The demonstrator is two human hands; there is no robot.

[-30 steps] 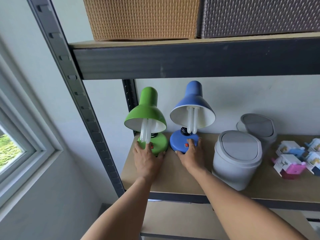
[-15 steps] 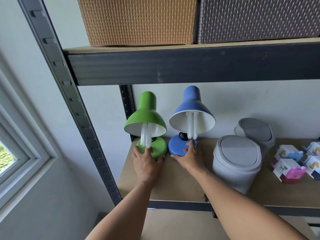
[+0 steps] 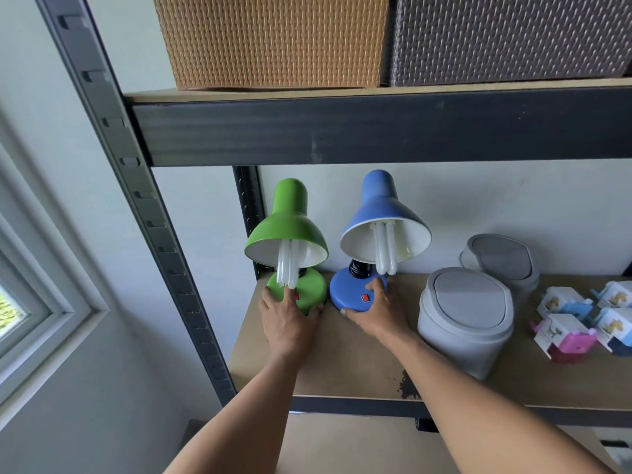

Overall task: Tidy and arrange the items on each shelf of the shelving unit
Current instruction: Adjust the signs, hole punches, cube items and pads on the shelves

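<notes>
A green desk lamp (image 3: 288, 230) and a blue desk lamp (image 3: 382, 227) stand side by side at the left end of the wooden shelf (image 3: 342, 367), both upright with white bulbs showing. My left hand (image 3: 287, 323) grips the front of the green lamp's round base, thumb and fingers spread round its rim. My right hand (image 3: 376, 313) grips the front right of the blue lamp's base, beside its red switch.
Two grey swing-lid bins (image 3: 465, 319) (image 3: 499, 258) stand right of the lamps. Several small boxed items (image 3: 578, 323) lie at the far right. A tan woven basket (image 3: 273, 39) and a dark one (image 3: 513, 39) sit on the shelf above. A black upright post (image 3: 143, 213) borders the left.
Both lamps have slid back a little toward the wall with my hands on their bases. The view has tilted slightly downward.
</notes>
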